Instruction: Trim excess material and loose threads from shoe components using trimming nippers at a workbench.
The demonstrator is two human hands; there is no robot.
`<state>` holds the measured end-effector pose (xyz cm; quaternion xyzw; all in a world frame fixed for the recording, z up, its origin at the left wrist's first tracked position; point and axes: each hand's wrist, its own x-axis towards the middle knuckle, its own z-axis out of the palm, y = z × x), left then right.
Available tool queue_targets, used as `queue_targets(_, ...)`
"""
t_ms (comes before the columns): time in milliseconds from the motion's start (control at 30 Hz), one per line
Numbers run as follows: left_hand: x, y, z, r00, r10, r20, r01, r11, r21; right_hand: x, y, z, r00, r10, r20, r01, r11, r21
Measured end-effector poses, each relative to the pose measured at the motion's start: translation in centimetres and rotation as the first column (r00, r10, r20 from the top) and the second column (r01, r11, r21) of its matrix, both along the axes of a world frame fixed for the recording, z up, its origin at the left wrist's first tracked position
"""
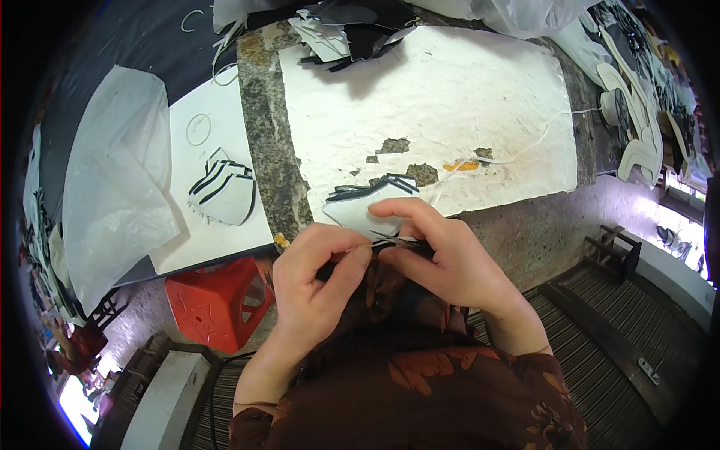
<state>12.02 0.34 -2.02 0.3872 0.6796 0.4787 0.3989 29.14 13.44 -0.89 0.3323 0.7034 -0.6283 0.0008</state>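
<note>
Clear plastic bag (112, 180) at left.

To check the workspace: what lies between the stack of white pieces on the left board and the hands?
In the head view, a speckled stone slab edge lies between the stack and the hands.

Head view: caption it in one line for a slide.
Both hands pinch a white, black-striped cut piece at the edge of a stone table.

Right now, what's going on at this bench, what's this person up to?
A person is seated at a stone bench covered by a worn white sheet. Both hands meet at the bench's near edge: the left hand and right hand pinch a white cut piece with black strips, fingers pressing along its edge. More such pieces are stacked on a white board to the left, above a red plastic stool.
</note>
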Motion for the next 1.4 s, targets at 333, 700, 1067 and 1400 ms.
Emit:
queue_targets(333,0.4,-1.2,-1.1,0.995,-0.047,-0.085,0.06,0.987,0.152,-0.4,-0.2,-0.7,0.961,-0.276,0.0,0.248,0.864,-0.438)
queue_targets(700,0.6,-1.7,-4.0,0.759,-0.003,-0.651,0.107,0.987,0.12,-2.7,0.6,-0.4,0.967,-0.232,-0.104,0.233,0.973,-0.004)
queue_targets(1067,1.5,-2.5,-5.0,0.721,-0.012,-0.693,0.112,0.989,0.1,-5.6,-0.8,-3.1,0.993,-0.089,-0.073,0.113,0.87,0.479)
queue_targets(1400,1.5,-2.6,-4.8,0.685,-0.013,-0.729,0.107,0.991,0.083,-6.0,-0.8,-3.0,0.995,-0.097,-0.009,0.087,0.844,0.529)
